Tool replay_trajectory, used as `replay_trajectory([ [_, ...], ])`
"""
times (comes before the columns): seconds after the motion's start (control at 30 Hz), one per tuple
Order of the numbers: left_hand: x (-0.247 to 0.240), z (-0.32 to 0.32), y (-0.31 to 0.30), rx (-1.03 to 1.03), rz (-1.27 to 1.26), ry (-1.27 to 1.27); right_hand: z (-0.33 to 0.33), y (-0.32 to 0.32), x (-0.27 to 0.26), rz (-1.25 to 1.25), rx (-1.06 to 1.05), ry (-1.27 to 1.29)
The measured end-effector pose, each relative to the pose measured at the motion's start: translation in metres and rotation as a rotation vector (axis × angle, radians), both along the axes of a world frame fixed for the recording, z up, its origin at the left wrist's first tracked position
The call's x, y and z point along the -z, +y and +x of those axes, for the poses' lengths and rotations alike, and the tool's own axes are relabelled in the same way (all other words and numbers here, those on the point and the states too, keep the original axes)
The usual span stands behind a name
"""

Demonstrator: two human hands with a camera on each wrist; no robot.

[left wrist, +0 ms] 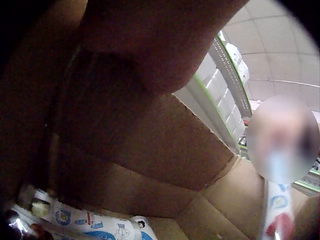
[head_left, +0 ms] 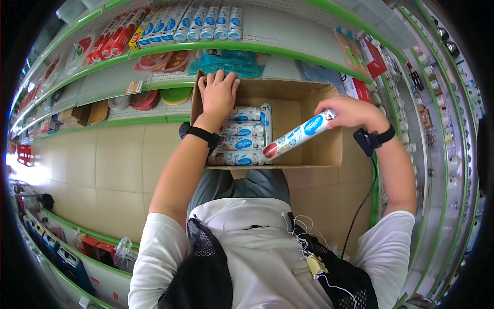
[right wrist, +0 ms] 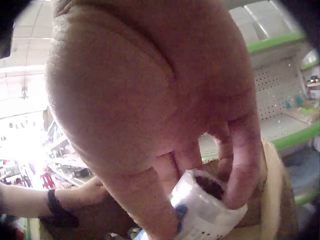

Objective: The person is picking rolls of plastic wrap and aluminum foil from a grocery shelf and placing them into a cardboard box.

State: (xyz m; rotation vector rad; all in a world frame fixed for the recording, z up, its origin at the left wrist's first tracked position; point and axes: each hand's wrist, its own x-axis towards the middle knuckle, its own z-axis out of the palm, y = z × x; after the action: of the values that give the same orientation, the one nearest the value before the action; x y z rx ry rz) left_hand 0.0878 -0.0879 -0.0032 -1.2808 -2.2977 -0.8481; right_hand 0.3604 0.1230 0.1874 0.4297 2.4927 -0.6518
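Note:
My right hand [head_left: 352, 110] grips one end of a white and blue wrapped roll [head_left: 301, 133]. The roll slants over the open cardboard box [head_left: 319, 154], its red-marked end down by the rolls inside. In the right wrist view, fingers and thumb hold the rim around the hollow end of the roll [right wrist: 207, 215]. At the box's far left corner, my left hand [head_left: 218, 95] grips the top edge, fingers over the wall. Several matching rolls [head_left: 242, 143] lie stacked sideways in the left part of the box, with one roll [head_left: 266, 121] standing crosswise against their ends.
A green-edged shelf [head_left: 288, 54] runs behind the box, with a row of similar rolls [head_left: 208, 23] and red packs [head_left: 121, 36] on it. Teal bags [head_left: 226, 63] lie just beyond the box. More shelving [head_left: 432, 129] stands on the right; tiled floor [head_left: 103, 159] lies left.

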Motion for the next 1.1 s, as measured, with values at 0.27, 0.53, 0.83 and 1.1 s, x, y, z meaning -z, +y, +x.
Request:
replay_trajectory([
  [0.27, -0.006, 0.009, -0.008, -0.005, 0.056, 0.037, -0.005, -0.005, 0.038, 0.527, -0.162, 0.135],
  [0.53, -0.006, 0.005, -0.007, -0.007, 0.052, 0.041, -0.025, -0.038, 0.085, 0.654, 0.039, 0.09],
  [0.83, -0.003, -0.001, -0.001, -0.012, 0.021, 0.011, -0.047, -0.052, 0.123, 0.421, -0.16, -0.345],
  [1.1, -0.006, -0.002, -0.003, 0.003, 0.021, -0.005, -0.009, -0.031, 0.06, 0.288, 0.31, 0.48],
])
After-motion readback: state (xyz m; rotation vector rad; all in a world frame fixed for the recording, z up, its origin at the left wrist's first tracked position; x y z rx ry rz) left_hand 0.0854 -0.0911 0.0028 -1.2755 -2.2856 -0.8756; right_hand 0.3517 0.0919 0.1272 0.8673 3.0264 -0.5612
